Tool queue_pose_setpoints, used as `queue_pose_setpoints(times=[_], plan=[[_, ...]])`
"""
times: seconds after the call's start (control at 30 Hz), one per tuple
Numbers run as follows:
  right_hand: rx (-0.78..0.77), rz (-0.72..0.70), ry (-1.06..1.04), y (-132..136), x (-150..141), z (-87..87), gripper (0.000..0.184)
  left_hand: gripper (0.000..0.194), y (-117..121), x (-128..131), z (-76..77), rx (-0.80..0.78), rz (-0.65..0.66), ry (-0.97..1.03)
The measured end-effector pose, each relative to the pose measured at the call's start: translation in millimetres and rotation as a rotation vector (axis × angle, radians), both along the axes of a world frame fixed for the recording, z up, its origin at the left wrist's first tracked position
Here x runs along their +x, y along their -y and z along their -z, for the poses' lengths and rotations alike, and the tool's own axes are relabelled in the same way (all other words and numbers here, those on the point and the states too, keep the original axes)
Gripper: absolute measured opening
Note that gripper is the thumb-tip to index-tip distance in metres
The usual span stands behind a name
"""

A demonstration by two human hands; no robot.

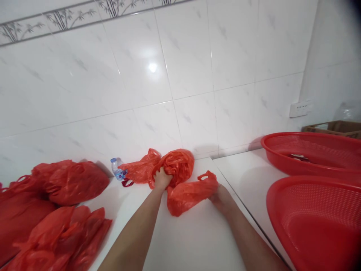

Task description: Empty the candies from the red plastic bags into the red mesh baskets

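Two crumpled red plastic bags lie near the wall on the white table (197, 237). My left hand (163, 178) presses its curled fingers into the bunched red plastic bag (180, 162). A lighter red plastic bag (191, 192) stretches out in front of it, its loop handle standing up. My right hand (218, 195) is closed around the right end of that lighter bag; its fingertips are partly hidden behind the plastic. More red plastic (141, 169) trails from the bunch toward the left.
A small water bottle (117, 171) with a blue cap stands by the wall. Several filled red bags (76, 182) crowd the left side. Two red plastic baskets (278, 162) sit at the right, a cardboard box (338, 128) behind them. A wall socket (300, 109) is above.
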State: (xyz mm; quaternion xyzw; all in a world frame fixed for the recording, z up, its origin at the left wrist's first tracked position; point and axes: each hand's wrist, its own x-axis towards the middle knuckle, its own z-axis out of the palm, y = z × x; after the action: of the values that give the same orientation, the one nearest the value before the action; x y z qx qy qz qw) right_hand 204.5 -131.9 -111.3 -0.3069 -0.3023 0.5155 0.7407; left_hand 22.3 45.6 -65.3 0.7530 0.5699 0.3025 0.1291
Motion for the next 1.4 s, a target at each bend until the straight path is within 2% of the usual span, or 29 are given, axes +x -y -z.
queue_pose_setpoints(times=[0.13, 0.27, 0.33, 0.4, 0.47, 0.5, 0.57, 0.6, 0.63, 0.7, 0.77, 0.83, 0.9, 0.97, 1.03, 1.1, 1.2, 1.3, 1.33, 1.4], plan=[[-0.032, -0.014, 0.007, 2.0, -0.7, -7.7, 0.028, 0.069, -0.6, -7.7, -5.5, 0.044, 0.006, -0.014], [-0.048, -0.007, 0.067, 1.4, -1.4, -12.1, 0.037, 0.069, 26.3, -10.4, -11.8, 0.124, 0.051, -0.005], [-0.065, 0.015, 0.096, 1.0, -1.2, -11.6, 0.037, 0.058, 47.5, -12.5, -15.3, 0.177, 0.148, 0.012], [-0.079, 0.032, 0.115, 0.7, -1.1, -9.7, 0.035, 0.044, 71.0, -16.7, -16.6, 0.191, 0.305, 0.012], [-0.080, 0.023, 0.122, 0.8, -0.8, -7.5, 0.034, 0.040, 94.9, -23.1, -14.2, 0.133, 0.477, 0.016], [-0.077, 0.011, 0.112, 1.0, -0.6, -6.6, 0.034, 0.046, 106.3, -27.1, -11.5, 0.072, 0.543, 0.023], [-0.074, -0.015, 0.047, 1.8, 0.3, -5.4, 0.034, 0.065, 126.8, -35.7, -4.3, -0.124, 0.628, 0.028], [-0.077, -0.022, 0.002, 2.2, 0.9, -5.1, 0.034, 0.069, 135.3, -40.0, -0.4, -0.239, 0.646, 0.022], [-0.084, -0.016, -0.032, 2.7, 1.5, -5.0, 0.035, 0.064, 142.3, -44.3, 3.2, -0.340, 0.654, 0.011], [-0.100, 0.024, -0.054, 3.2, 3.1, -4.9, 0.037, 0.036, 151.7, -52.4, 8.8, -0.427, 0.637, 0.017], [-0.113, 0.114, -0.003, 3.0, 5.2, -4.5, 0.036, 0.021, 155.6, -60.4, 12.0, -0.334, 0.538, 0.084], [-0.130, 0.218, 0.065, 2.4, 7.5, -3.3, 0.032, 0.022, 156.1, -69.2, 14.0, -0.200, 0.382, 0.138], [-0.156, 0.298, 0.120, 2.0, 8.4, -1.5, 0.027, 0.026, 155.8, -78.9, 16.9, -0.136, 0.242, 0.134], [-0.190, 0.347, 0.160, 3.4, 4.8, 0.3, 0.024, 0.034, 155.7, -88.0, 22.0, -0.126, 0.167, 0.099], [-0.221, 0.421, 0.209, 7.9, -5.7, 1.3, 0.030, 0.045, 155.5, -94.5, 29.1, -0.099, 0.155, 0.067], [-0.243, 0.548, 0.413, 16.3, -23.8, 0.7, 0.033, 0.055, 155.2, -96.9, 36.2, -0.048, 0.182, 0.046], [-0.160, 0.682, 0.976, 31.5, -59.5, -3.0, 0.027, 0.061, 157.1, -93.9, 41.6, -0.008, 0.240, 0.029], [0.089, 0.655, 1.367, 39.8, -91.0, -5.0, 0.017, 0.067, 163.5, -88.5, 38.5, -0.062, 0.268, 0.064], [0.151, 0.630, 1.454, 40.3, -98.0, -4.2, 0.021, 0.065, 165.8, -87.4, 36.6, -0.089, 0.290, 0.096], [0.174, 0.548, 1.598, 39.3, -105.9, -0.3, 0.042, 0.047, 168.6, -86.3, 34.0, -0.141, 0.369, 0.183]])
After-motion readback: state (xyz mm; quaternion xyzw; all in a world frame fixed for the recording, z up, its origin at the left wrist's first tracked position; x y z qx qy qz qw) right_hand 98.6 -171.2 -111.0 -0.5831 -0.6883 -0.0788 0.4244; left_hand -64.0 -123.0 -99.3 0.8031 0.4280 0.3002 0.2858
